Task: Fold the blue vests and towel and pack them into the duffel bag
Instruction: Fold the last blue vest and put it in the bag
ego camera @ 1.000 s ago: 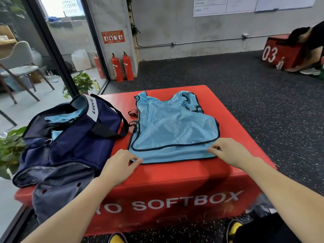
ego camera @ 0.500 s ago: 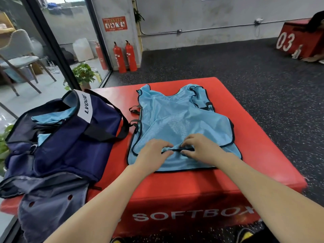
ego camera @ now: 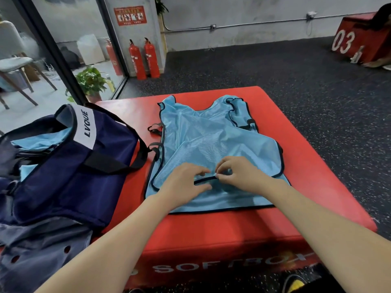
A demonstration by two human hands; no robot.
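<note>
Vest (ego camera: 213, 140) lies flat on top of the red foam box (ego camera: 317, 187), neck and shoulder straps pointing away from the person, hem along the near side, so its long axis runs straight out from the body. An upper layer of the mesh sits a little askew over the lower one, its dark-trimmed edge crossing the cloth just ahead of both hands.

Right hand (ego camera: 239, 174) pinches that trimmed edge between thumb and forefinger near the middle of the vest, the other fingers curled in. Left hand (ego camera: 186, 182) rests just beside it, fingers spread and loosely bent onto the fabric, the fingertips at the same black trim; whether it actually has hold of the cloth I cannot tell. The two hands are nearly touching, both at the centre of the near half, with the far half of the vest stretching away beyond them.

Duffel bag (ego camera: 69, 166) stands on the box to the person's left, mouth open, with light blue cloth already showing inside, so the left hand is the nearer one to it. From where I stand, the fold looks barely begun: the trim is gathered at the middle, and the bulk of the vest lies ahead of the grip, so any fold would have to run along that away-pointing axis.
</note>
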